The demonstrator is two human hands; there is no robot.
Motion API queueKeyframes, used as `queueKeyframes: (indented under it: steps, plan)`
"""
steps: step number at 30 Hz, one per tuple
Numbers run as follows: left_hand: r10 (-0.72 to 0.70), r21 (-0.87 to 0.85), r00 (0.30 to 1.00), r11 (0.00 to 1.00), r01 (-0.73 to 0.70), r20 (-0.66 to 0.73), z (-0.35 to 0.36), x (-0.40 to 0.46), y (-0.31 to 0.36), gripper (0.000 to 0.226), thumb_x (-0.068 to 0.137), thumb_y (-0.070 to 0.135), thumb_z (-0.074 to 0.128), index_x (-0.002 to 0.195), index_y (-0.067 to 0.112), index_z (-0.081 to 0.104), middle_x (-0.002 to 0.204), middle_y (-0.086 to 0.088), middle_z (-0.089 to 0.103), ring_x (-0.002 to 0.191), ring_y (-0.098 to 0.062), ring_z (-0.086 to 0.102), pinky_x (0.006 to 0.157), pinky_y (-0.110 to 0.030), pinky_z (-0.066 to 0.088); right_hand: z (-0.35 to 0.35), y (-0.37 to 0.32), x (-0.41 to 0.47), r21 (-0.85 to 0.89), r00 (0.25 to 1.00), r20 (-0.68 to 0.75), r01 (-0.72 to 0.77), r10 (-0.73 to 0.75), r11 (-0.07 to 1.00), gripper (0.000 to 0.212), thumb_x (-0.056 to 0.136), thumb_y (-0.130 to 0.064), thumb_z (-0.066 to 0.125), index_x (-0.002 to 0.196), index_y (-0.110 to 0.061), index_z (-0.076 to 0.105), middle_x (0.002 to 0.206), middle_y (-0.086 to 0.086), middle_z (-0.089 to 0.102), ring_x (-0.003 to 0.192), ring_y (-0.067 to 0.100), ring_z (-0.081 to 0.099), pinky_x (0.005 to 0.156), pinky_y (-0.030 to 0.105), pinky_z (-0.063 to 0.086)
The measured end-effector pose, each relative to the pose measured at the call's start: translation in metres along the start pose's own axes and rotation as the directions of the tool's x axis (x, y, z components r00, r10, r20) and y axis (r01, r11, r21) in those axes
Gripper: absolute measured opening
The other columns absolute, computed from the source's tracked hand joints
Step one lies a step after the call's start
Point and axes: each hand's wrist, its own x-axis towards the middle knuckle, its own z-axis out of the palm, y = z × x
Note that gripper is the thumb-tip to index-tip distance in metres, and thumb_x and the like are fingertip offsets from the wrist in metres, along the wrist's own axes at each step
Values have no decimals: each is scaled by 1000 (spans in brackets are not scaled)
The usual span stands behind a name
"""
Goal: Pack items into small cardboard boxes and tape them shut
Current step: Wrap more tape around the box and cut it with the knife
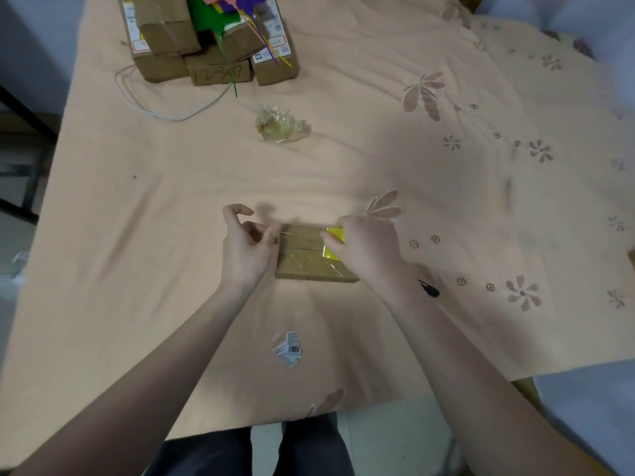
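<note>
A small flat cardboard box point(309, 259) lies on the peach cloth in front of me, its top flaps closed with a dark seam across the middle. Clear tape stretches over its top. My right hand point(364, 249) rests on the box's right end and grips a yellow tape dispenser point(335, 243). My left hand point(245, 243) is at the box's left edge, thumb and fingers pinching the free end of the tape.
A stack of taped cardboard boxes point(206, 39) with coloured paper on top stands at the far left. A white cable point(165, 115) loops beside it. A crumpled wad of tape point(281, 125) lies mid-table. A barcode label scrap point(288, 348) and a black marker point(429, 289) lie near me.
</note>
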Motion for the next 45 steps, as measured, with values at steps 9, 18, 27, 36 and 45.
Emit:
queueKeyframes:
  steps: [9,18,27,36,45]
  plan:
    - [-127,-53,992,991,126,-21,-10,2,-21,45,83,27,71,104,23,31,67,6,67,66,-6,62,60,-11,40,5,-27,0,-76,998,-57,37,-42,996,30,91,-34,52,69,-19,40,83,11,66,82,33,60,79,38,38]
    - [-68,70,995,995,72,-68,0,9,-28,38,88,15,62,103,19,27,84,-16,66,66,-19,60,54,-8,38,9,-35,2,-126,997,-57,39,-46,991,20,90,-26,51,72,-17,49,88,12,67,84,33,62,68,34,25]
    - [-76,134,997,988,74,13,8,13,-39,30,92,15,56,102,16,28,83,-6,61,76,-22,57,58,-15,34,13,-39,3,-143,997,-55,46,-55,989,18,90,-26,53,75,-17,55,90,10,67,86,32,62,65,32,26]
    - [166,448,956,855,-263,244,6,15,-53,29,100,20,39,123,4,42,120,-19,48,103,-35,52,82,-33,40,13,-38,5,-131,996,-54,66,-73,989,27,90,-27,53,68,-16,44,87,12,65,83,33,60,62,32,26]
    - [247,540,965,801,-257,94,6,0,-40,30,88,13,34,111,1,48,110,-16,47,92,-33,50,77,-41,43,13,-37,10,-141,997,-51,56,-64,988,37,90,-28,54,63,-16,32,86,11,64,83,32,59,60,32,26]
